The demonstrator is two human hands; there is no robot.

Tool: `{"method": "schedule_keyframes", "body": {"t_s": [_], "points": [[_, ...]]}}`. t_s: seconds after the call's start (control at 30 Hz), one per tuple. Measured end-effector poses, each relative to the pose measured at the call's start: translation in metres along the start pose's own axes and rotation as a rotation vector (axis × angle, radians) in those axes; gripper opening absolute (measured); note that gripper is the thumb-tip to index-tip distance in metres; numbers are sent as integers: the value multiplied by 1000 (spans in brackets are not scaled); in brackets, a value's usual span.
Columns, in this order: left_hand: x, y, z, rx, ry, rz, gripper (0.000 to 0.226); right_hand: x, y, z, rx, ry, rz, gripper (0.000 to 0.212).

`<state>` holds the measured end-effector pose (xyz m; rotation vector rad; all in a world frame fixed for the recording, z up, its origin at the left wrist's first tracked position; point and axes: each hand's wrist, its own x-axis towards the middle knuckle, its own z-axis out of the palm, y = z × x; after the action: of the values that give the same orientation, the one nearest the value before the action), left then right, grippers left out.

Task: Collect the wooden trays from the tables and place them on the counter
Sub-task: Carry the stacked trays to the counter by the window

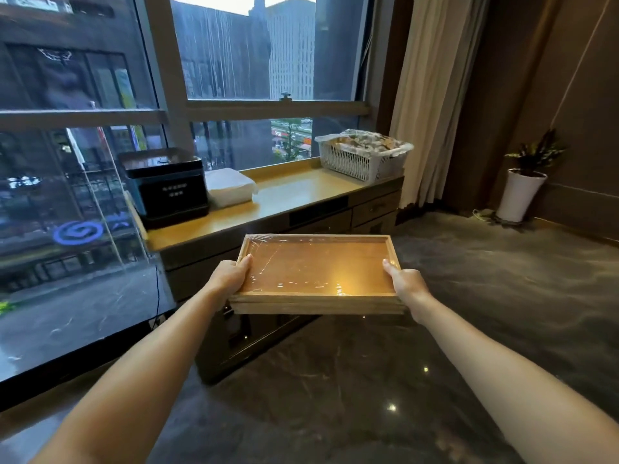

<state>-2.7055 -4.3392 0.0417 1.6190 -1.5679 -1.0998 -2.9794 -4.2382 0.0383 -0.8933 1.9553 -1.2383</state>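
I am holding a stack of wooden trays (316, 274) out in front of me at the centre of the frame, in the air above the dark marble floor (368, 380) and just short of the counter (294, 192). The top tray is wrapped in clear film that is catching a glare; I cannot tell how many trays are stacked beneath it. My left hand (231, 274) is gripping the left short edge, thumb lying over the rim and fingers curled underneath. My right hand (405, 281) is clamping the right short edge the same way, thumb on top. Both arms are stretching forward from the lower corners.

The counter is running along the window (234, 61) in the middle of the frame. On it, a black box-shaped appliance (167, 185) is sitting at the left, a stack of white napkins (229, 187) just beside it, and a white plastic basket (363, 157) at the right end. A potted plant (526, 177) is standing at the right.
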Motion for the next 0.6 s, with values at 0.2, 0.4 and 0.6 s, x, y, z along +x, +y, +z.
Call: {"method": "schedule_keyframes", "body": {"t_s": [0.2, 0.4, 0.6], "points": [[135, 21, 40, -29, 24, -58, 48, 154, -20, 31, -20, -39, 10, 53], [295, 47, 88, -50, 80, -80, 50, 336, -46, 63, -22, -127, 12, 53], [448, 99, 118, -36, 184, -90, 50, 508, -104, 87, -37, -141, -30, 56]]}}
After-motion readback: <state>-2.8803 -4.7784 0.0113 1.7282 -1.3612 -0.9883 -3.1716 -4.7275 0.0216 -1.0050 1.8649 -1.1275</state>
